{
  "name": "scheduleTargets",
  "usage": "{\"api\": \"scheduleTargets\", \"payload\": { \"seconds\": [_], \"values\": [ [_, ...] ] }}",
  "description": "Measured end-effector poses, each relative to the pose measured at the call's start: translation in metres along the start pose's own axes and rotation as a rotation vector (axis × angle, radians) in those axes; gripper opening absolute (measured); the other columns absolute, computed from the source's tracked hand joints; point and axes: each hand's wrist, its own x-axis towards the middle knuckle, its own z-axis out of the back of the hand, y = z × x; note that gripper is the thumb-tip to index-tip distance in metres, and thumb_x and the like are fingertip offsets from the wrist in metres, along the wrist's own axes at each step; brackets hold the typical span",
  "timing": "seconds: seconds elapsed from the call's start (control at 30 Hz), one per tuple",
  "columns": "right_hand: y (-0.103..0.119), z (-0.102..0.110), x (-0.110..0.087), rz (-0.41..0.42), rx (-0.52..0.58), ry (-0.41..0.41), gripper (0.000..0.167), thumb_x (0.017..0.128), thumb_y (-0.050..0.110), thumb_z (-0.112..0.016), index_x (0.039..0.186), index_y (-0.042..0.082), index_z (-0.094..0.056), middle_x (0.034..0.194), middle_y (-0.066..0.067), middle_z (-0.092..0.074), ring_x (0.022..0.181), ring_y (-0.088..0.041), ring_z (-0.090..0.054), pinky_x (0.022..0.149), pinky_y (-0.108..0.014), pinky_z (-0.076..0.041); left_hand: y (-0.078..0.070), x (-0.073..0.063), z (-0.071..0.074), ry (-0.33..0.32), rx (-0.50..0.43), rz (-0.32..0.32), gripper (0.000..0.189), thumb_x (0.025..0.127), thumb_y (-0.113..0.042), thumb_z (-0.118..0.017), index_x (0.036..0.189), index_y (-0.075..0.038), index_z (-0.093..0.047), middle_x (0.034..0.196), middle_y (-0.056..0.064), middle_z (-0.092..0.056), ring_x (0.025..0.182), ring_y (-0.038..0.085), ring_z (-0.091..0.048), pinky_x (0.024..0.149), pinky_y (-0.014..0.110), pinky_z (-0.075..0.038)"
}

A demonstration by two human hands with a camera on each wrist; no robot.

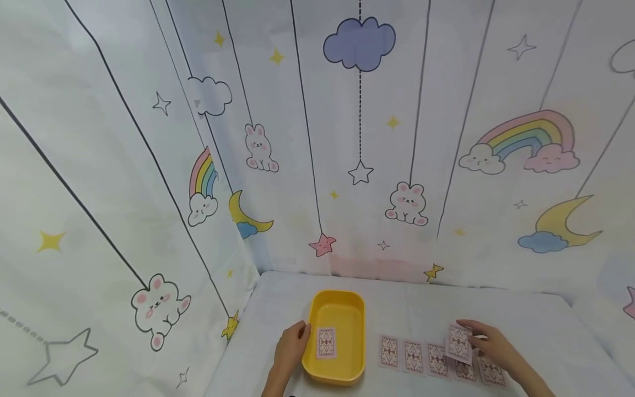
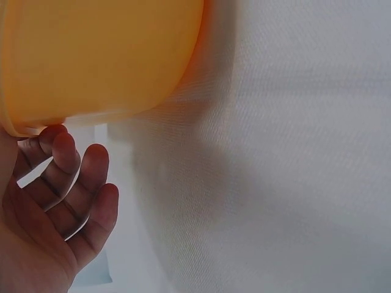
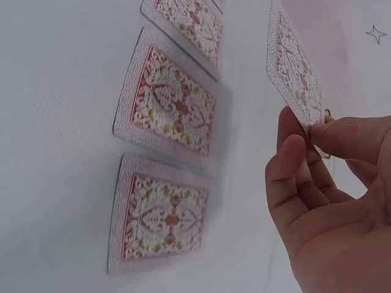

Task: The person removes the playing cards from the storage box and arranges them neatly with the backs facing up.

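My right hand [image 1: 491, 344] pinches a playing card [image 1: 458, 342] by its edge between thumb and fingertips. The card is raised above a row of face-down playing cards [image 1: 389, 351] with red-patterned backs. In the right wrist view the pinched card [image 3: 298, 67] stands tilted, clear of two nearby cards on the table. My left hand [image 1: 291, 347] grips the left rim of a yellow tray [image 1: 349, 331]; the left wrist view shows its fingers [image 2: 91, 168] curled below the rim, with the thumb mostly hidden. One face-down card [image 1: 326, 343] lies inside the tray, toward its left side.
A white cloth-like surface [image 1: 397, 309] covers the table. Behind and to the left stand white hangings [image 1: 307, 138] printed with clouds, bears, stars and rainbows. The card row runs rightward from beside the tray.
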Motion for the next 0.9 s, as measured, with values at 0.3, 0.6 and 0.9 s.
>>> {"api": "scheduleTargets", "payload": {
  "seconds": [0.3, 0.6, 0.9],
  "values": [
    [-0.019, 0.022, -0.008, -0.018, -0.008, 0.004, 0.046, 0.098, 0.009, -0.057, 0.141, -0.004, -0.049, 0.139, -0.035, -0.05, 0.102, -0.026, -0.064, 0.071, -0.035, -0.057, -0.001, 0.001, -0.003, -0.014, 0.015, 0.005, 0.027, 0.103, -0.033, -0.054, 0.081, -0.018, -0.055, 0.069, -0.004, -0.051, 0.06, 0.011, -0.046, 0.051, 0.023, -0.034],
    [-0.041, 0.038, -0.016, -0.089, -0.051, 0.004, 0.053, 0.093, 0.01, -0.062, 0.139, -0.009, -0.046, 0.134, -0.038, -0.051, 0.1, -0.028, -0.065, 0.071, -0.033, -0.056, -0.003, -0.002, -0.001, -0.017, 0.0, -0.006, 0.028, 0.103, -0.033, -0.054, 0.08, -0.018, -0.055, 0.069, -0.004, -0.051, 0.06, 0.011, -0.046, 0.05, 0.023, -0.034],
    [-0.077, 0.052, -0.027, -0.134, -0.119, 0.033, 0.049, 0.091, 0.008, -0.061, 0.135, -0.011, -0.049, 0.129, -0.039, -0.054, 0.102, -0.038, -0.065, 0.072, -0.041, -0.055, 0.001, -0.001, 0.001, -0.029, 0.015, -0.055, 0.028, 0.104, -0.032, -0.054, 0.081, -0.017, -0.054, 0.068, -0.005, -0.047, 0.059, 0.01, -0.044, 0.052, 0.022, -0.033]
  ]
}}
